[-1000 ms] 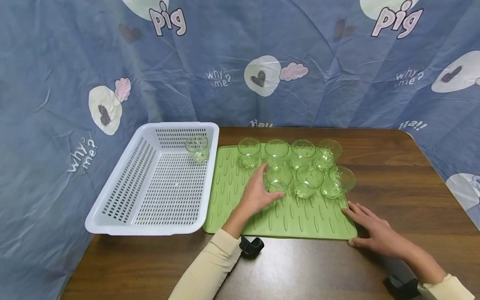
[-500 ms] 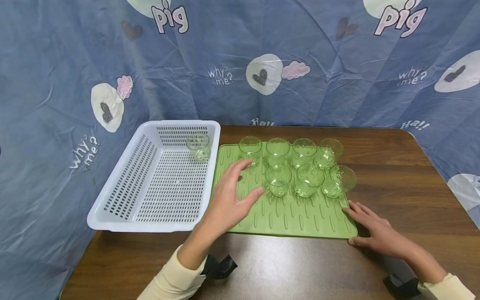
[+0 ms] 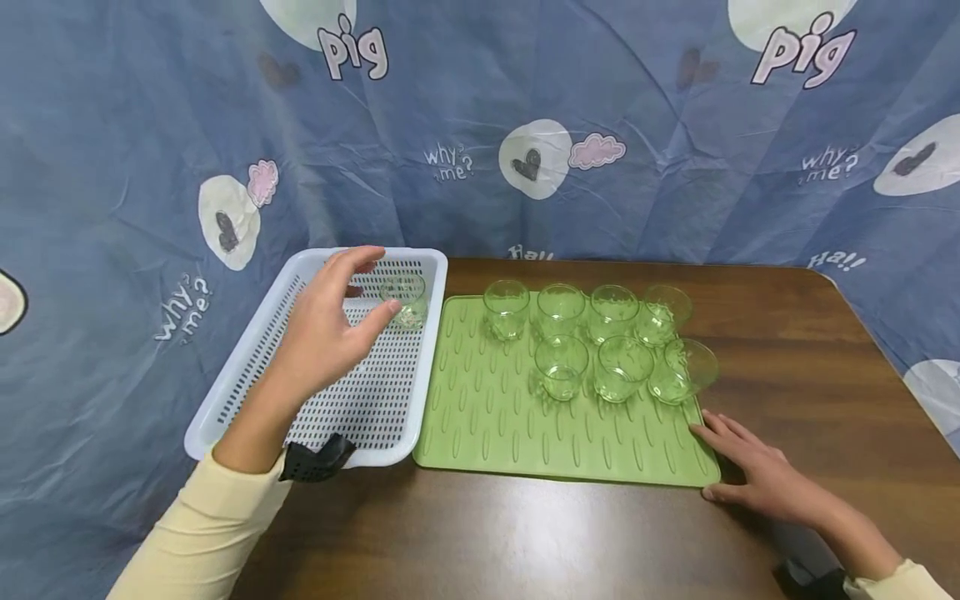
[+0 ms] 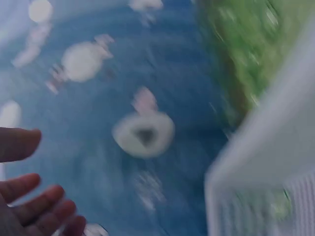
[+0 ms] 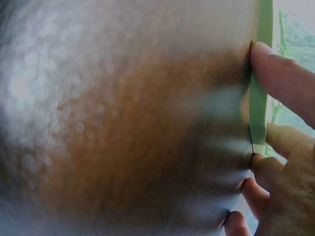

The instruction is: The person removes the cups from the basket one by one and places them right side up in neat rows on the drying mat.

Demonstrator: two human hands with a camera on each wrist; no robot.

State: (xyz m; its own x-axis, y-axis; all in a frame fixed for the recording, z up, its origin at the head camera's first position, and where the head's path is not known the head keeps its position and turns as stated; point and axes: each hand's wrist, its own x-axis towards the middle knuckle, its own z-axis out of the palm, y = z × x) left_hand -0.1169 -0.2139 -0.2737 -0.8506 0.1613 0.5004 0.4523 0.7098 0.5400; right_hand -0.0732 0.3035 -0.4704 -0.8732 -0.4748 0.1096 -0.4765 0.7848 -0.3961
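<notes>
Over the white perforated basket (image 3: 429,367), my left hand (image 3: 322,325) hovers with thumb and fingers spread and nothing between them. A clear drinking glass (image 3: 411,310) stands in the basket's back right corner, just beyond the thumb. In the left wrist view the fingers (image 4: 42,201) are apart, and that picture is blurred. My right hand (image 3: 761,479) rests on the table at the front right corner of a green ridged mat (image 3: 480,417). The right wrist view shows its thumb (image 5: 283,73) and fingertips along the mat's edge (image 5: 260,98).
Several clear glasses stand in two rows on the mat, among them a back left glass (image 3: 506,310) and a front left glass (image 3: 561,368). The front right glass (image 3: 682,372) leans outward in view. A blue printed cloth (image 3: 450,108) hangs behind the wooden table (image 3: 525,533).
My left hand has let go of the front left glass on the mat and moved left, over the basket. The right hand has stayed at the mat's corner.
</notes>
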